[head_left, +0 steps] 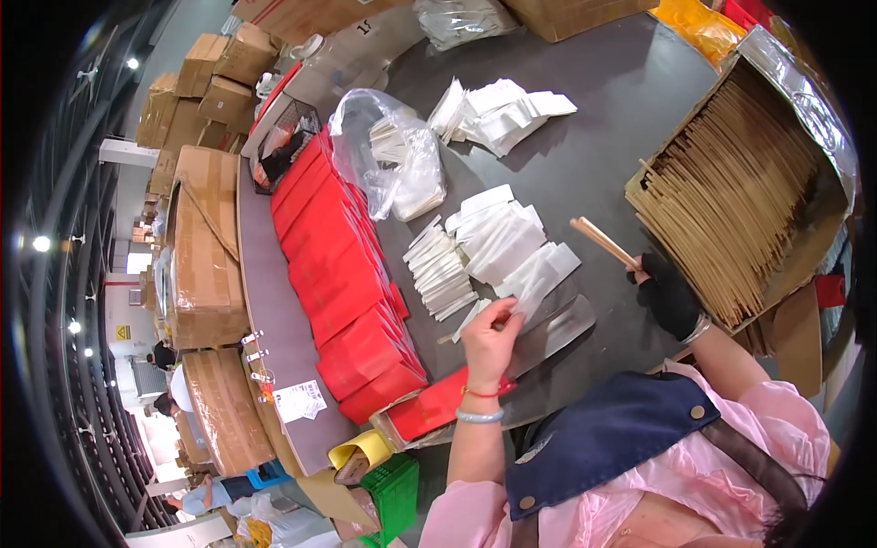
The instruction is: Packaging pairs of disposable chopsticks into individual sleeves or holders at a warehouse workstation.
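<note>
My bare left hand (489, 342), with a red cord and a pale bangle at the wrist, is closed in a pinch on the near end of a thin white sleeve (541, 279). Beyond it lie overlapping white sleeves (493, 233) and a row of slim white packets (438, 272) on the dark table (594, 173). In a black fingerless glove, my right hand (667, 297) grips a few thin wooden sticks (605, 241), their far ends pointing up-left. Just right of that hand stands an open carton (804, 247) packed with brown sticks (731, 192).
Red packets (329, 265) stand in a long row along the table's left side. A clear plastic bag (425, 183) holds white packets. Another pile of white sleeves (502, 114) lies farther back. Large cartons (210, 247) and a green crate (395, 498) are at the left.
</note>
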{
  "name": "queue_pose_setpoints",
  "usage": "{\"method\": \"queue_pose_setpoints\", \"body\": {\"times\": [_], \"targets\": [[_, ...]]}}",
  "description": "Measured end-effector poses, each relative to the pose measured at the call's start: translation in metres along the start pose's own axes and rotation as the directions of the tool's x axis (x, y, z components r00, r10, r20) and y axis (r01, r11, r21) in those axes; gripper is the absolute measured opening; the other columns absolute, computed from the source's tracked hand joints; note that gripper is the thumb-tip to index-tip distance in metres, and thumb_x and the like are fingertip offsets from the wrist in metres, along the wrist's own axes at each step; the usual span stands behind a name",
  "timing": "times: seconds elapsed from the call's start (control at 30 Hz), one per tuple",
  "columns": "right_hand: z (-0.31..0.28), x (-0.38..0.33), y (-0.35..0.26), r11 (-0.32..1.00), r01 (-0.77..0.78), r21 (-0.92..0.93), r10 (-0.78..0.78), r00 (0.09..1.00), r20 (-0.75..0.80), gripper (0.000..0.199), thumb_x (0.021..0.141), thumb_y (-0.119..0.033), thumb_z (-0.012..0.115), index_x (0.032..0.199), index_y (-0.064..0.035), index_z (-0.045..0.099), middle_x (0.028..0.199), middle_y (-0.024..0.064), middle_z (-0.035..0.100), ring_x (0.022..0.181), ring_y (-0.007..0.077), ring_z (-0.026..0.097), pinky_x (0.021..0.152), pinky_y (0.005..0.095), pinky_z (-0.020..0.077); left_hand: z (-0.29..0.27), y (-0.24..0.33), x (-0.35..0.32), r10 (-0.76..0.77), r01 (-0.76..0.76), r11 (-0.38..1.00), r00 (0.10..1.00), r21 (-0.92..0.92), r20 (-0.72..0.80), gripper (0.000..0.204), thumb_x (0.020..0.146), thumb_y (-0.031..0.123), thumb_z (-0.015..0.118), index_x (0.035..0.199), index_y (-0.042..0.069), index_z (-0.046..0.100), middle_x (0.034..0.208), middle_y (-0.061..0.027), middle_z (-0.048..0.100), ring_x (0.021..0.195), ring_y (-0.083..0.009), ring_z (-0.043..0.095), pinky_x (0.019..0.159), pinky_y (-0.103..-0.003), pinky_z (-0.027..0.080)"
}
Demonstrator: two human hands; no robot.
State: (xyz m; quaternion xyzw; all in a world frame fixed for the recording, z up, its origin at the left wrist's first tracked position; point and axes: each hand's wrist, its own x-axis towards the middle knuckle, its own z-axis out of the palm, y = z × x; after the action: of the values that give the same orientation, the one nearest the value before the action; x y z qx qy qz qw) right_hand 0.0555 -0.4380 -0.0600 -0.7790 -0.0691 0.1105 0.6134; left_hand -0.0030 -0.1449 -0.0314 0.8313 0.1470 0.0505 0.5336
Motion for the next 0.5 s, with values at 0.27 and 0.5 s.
{"method": "queue_pose_setpoints", "body": {"times": [0.27, 0.5], "targets": [[0.019, 0.014, 0.003, 0.854, 0.416, -0.311, -0.315, 0.891, 0.327, 0.019, 0.087, -0.013, 0.065, 0.105, -0.0094, 0.069, 0.082, 0.0114, 0.061, 0.075, 0.0301, 0.059, 0.068, 0.0394, 0.0487, -0.021, -0.015, -0.051, 0.137, -0.229, 0.809, 0.969, 0.541, 0.206, 0.032, 0.068, 0.015, 0.082, 0.098, 0.009, 0.074, 0.084, -0.0049, 0.064, 0.082, -0.0196, 0.059, 0.075, -0.032, 0.048], [0.016, 0.018, -0.015, 0.718, 0.443, -0.537, -0.12, 0.839, 0.531, 0.023, 0.083, -0.024, 0.068, 0.105, -0.0236, 0.072, 0.075, 0.0091, 0.058, 0.073, 0.0279, 0.061, 0.066, 0.0404, 0.049, -0.053, -0.025, -0.078, 0.154, -0.177, 0.799, 0.984, 0.575, 0.089, 0.057, 0.063, 0.028, 0.085, 0.115, 0.011, 0.066, 0.112, -0.0072, 0.057, 0.108, -0.0303, 0.049, 0.094, -0.044, 0.038]]}}
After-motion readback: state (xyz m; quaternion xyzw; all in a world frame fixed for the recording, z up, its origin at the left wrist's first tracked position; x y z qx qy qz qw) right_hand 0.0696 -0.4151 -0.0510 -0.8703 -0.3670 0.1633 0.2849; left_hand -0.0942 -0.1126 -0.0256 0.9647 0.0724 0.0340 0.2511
